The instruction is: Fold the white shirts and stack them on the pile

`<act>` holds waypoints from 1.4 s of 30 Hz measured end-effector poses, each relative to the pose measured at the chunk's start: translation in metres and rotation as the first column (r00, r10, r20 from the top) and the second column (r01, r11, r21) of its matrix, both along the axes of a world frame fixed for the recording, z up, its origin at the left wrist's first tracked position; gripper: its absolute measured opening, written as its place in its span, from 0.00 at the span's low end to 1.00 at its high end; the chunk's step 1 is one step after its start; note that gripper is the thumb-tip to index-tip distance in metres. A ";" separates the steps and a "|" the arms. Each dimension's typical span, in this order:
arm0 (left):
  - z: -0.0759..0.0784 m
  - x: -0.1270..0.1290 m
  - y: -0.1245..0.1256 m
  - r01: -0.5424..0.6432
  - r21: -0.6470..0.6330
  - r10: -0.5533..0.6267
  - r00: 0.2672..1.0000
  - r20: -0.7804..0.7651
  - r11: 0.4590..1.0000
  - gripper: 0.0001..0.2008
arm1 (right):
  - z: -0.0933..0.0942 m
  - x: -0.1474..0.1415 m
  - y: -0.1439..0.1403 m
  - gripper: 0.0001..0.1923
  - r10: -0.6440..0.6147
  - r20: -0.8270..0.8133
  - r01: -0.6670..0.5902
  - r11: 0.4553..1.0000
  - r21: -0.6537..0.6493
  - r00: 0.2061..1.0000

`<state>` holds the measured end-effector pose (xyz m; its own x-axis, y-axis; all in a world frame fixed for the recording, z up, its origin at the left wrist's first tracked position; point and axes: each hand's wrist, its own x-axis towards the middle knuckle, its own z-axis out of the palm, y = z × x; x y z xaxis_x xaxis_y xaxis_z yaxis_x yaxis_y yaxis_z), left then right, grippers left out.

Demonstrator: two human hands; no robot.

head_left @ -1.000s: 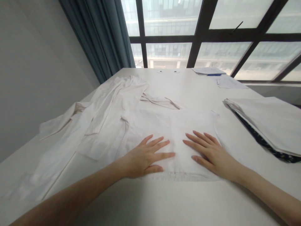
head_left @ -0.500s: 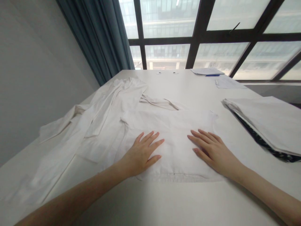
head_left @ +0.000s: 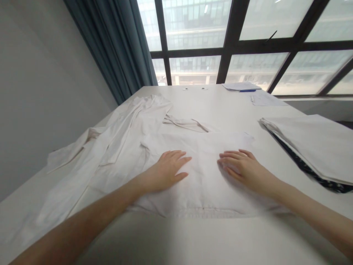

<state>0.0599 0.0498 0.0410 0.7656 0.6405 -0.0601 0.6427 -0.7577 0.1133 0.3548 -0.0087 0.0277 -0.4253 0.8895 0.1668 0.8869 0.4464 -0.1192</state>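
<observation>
Both hands lie flat, palms down, on a white folded garment (head_left: 204, 165) spread on the white tabletop (head_left: 193, 239). The left hand (head_left: 165, 171) rests with fingers extended and close together, gripping nothing; the right hand (head_left: 242, 167) lies just beside it, fingers likewise stretched out and empty, with bare cloth between the two. Left of the left hand sprawls a rumpled white shirt (head_left: 116, 147). Well to the right of the right hand sits a stack of folded cloth (head_left: 309, 143).
</observation>
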 end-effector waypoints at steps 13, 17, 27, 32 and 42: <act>-0.042 0.049 0.064 -0.114 0.165 0.104 0.992 0.069 0.980 0.30 | -0.027 -0.026 0.088 0.26 -0.081 0.040 0.079 0.996 0.031 0.996; -0.042 0.047 0.063 -0.113 0.175 0.101 0.992 0.073 0.978 0.31 | -0.027 -0.025 0.083 0.26 -0.093 0.062 0.091 0.995 0.026 0.994; -0.040 0.045 0.063 -0.073 0.155 0.066 0.996 0.054 0.985 0.37 | -0.025 -0.025 0.083 0.26 -0.078 0.032 0.077 0.997 0.031 0.996; -0.035 0.037 0.068 -0.054 0.074 0.052 0.998 0.024 0.996 0.37 | -0.027 -0.013 0.086 0.26 -0.087 0.013 0.087 0.996 0.006 0.996; -0.031 -0.001 0.097 -0.206 0.010 0.206 0.978 -0.039 0.979 0.33 | -0.035 0.041 0.102 0.31 -0.344 0.047 0.346 0.937 -0.044 0.938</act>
